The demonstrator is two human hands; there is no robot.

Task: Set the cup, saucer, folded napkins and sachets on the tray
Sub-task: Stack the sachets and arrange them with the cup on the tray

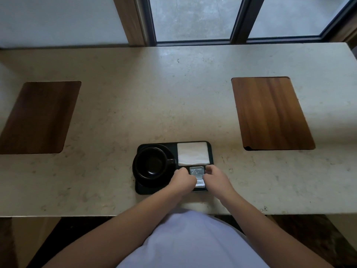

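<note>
**Between both hands: sachets being seated**

Between the left hand (183, 177) and the right hand (213, 176), the sachets (197, 174) lie in the black tray (211, 151), pinched by both hands' fingers at their sides. Left of them, the cup (151, 163) sits on its saucer (164, 182); beyond, the folded napkins (193, 153) lie flat. Last step, I judge: square the sachets, then release.

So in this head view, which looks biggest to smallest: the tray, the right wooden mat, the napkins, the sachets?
1. Right wooden mat
2. Tray
3. Napkins
4. Sachets, partly hidden by both hands.
The mat lies farther away, so it is really larger.
</note>
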